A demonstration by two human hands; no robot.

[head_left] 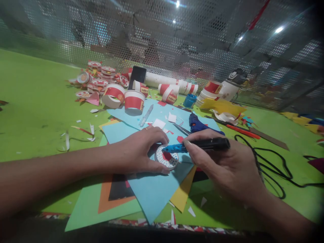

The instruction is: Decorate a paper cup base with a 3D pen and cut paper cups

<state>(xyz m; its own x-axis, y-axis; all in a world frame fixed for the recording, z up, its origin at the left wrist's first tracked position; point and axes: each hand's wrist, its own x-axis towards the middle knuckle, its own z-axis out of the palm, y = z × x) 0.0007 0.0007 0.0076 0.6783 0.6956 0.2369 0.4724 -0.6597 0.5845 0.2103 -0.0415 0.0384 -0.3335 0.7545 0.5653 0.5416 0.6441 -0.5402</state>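
My left hand point(141, 148) curls its thumb and fingers round the rim of a small round white disc point(173, 162), pressing it against light blue paper point(149, 199). The disc carries blue dots and a red patch in its middle. Between the thumb and fingers of my right hand point(222, 165) is a black marker point(209, 144) with a blue-stained front end. Its tip meets the disc's top near the red patch; whether it touches, I cannot tell. Behind my right hand lie a dark blue glue gun point(199, 124) and a pointed metal tool point(181, 129).
Red and white paper cups point(134, 101) and a pile of decorated discs point(100, 79) stand at the back. A phone point(137, 76), a blue paint jar point(189, 100) and an orange-handled cutter point(244, 131) lie about. A black cable point(275, 152) loops at right. Paper scraps litter the green table point(37, 111).
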